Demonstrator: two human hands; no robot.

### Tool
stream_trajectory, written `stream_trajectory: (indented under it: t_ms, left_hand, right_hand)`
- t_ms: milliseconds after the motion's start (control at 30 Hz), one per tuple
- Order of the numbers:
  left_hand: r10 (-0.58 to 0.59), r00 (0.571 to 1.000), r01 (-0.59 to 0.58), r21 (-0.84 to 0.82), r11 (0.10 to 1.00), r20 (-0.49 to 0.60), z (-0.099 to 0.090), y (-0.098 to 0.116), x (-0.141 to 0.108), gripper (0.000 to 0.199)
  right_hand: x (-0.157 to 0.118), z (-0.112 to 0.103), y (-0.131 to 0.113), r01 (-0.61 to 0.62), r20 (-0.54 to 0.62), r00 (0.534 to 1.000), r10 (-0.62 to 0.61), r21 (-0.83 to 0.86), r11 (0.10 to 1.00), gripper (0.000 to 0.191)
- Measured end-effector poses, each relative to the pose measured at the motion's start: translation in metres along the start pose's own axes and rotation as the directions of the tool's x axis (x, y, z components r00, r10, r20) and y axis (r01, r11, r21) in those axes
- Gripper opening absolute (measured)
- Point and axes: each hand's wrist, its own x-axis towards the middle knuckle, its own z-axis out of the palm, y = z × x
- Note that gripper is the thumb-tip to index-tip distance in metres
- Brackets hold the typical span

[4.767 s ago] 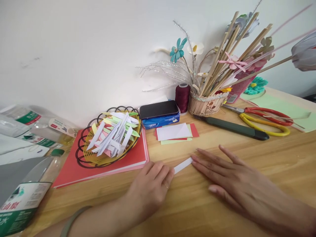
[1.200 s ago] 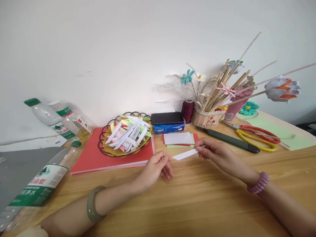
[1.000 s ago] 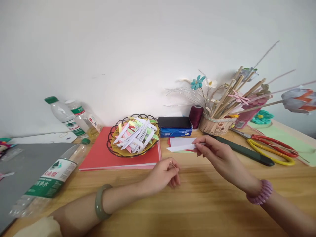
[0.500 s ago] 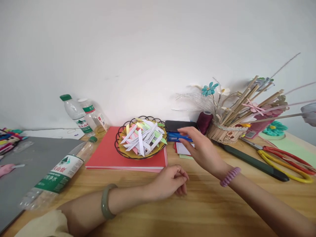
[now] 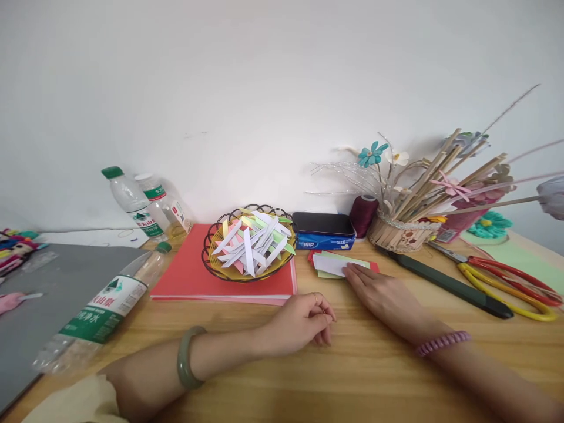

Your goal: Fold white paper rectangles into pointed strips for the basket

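My right hand (image 5: 383, 296) reaches to a small pile of paper strips in white, green and red. Its fingertips lie on the near right end of the white paper strip (image 5: 328, 263) on top, fingers stretched forward and the thumb mostly hidden. Near the middle of the table rests my left hand (image 5: 304, 323), fingers curled loosely inward with nothing visible in them. A yellow woven basket (image 5: 211, 263) with a dark looped rim holds many folded paper pieces, mostly white with some pink, green and yellow. Under it lie red paper sheets (image 5: 176, 276).
Behind the strips sits a blue box (image 5: 326, 241) with a dark top, beside a maroon thread spool (image 5: 363, 216). A decorated pot (image 5: 396, 234) holds sticks and craft flowers. Scissors (image 5: 506, 276) and a dark green long-handled tool (image 5: 453, 286) lie right. At left lies a plastic bottle (image 5: 106, 308).
My right hand has come down from in front of the blue box onto the paper strips, uncovering the box. My left hand stays in place.
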Motion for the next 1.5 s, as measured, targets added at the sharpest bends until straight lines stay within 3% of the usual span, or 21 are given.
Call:
stream_trajectory:
  t_ms: [233,367,633,800,1033,1233,1300,1367,1433,1467,1500]
  left_hand:
    - [0.015,1.000,-0.016,0.040,0.999,0.005,0.001,-0.001,0.000,0.003]
    - [0.021,1.000,-0.022,0.063,0.998,0.016,0.001,0.000,-0.001,0.003]
    - [0.033,0.999,-0.037,0.101,0.994,0.037,0.001,-0.001,-0.002,0.004]
    - [0.047,0.998,-0.052,0.133,0.990,0.042,0.000,-0.002,-0.003,0.003]
    - [0.072,0.996,-0.082,0.203,0.976,0.057,-0.001,-0.007,-0.003,0.005]
    - [0.159,0.986,-0.163,0.311,0.936,0.041,-0.001,-0.002,-0.009,0.008]
    - [0.283,0.959,-0.259,0.409,0.875,0.002,-0.003,0.001,-0.013,0.009]
    - [0.561,0.828,-0.459,0.599,0.656,0.021,-0.004,0.002,-0.016,0.011]
    - [0.747,0.660,-0.542,0.739,0.399,0.081,-0.005,0.002,-0.018,0.013]
    - [0.787,0.607,-0.534,0.790,0.301,0.111,-0.005,0.001,-0.018,0.015]
    - [0.798,0.586,-0.506,0.832,0.226,0.140,-0.005,-0.001,-0.018,0.018]
  right_hand:
    - [0.000,0.001,-0.001,-0.117,-0.004,0.993,0.117,0.052,0.992,0.021]
    - [-0.001,0.001,0.006,-0.234,-0.047,0.969,0.241,0.131,0.963,0.024]
    - [0.001,-0.001,0.012,-0.312,-0.177,0.924,0.338,0.163,0.936,0.032]
    - [-0.003,-0.010,0.010,-0.302,-0.255,0.914,0.314,0.089,0.949,0.031]
    - [-0.003,-0.007,0.006,-0.198,-0.143,0.968,0.207,0.081,0.977,0.029]
    - [-0.007,-0.008,0.010,-0.272,-0.291,0.911,0.292,0.110,0.956,0.030]
    - [-0.011,-0.012,0.008,-0.233,-0.352,0.900,0.257,0.111,0.966,0.027]
    - [-0.016,-0.018,0.002,-0.143,-0.371,0.913,0.172,0.103,0.984,0.024]
    - [-0.021,-0.024,-0.008,-0.023,-0.352,0.935,0.056,0.097,0.995,0.025]
    - [-0.024,-0.027,-0.014,0.036,-0.334,0.943,-0.002,0.098,0.994,0.027]
    - [-0.026,-0.029,-0.021,0.086,-0.315,0.948,-0.050,0.101,0.991,0.030]
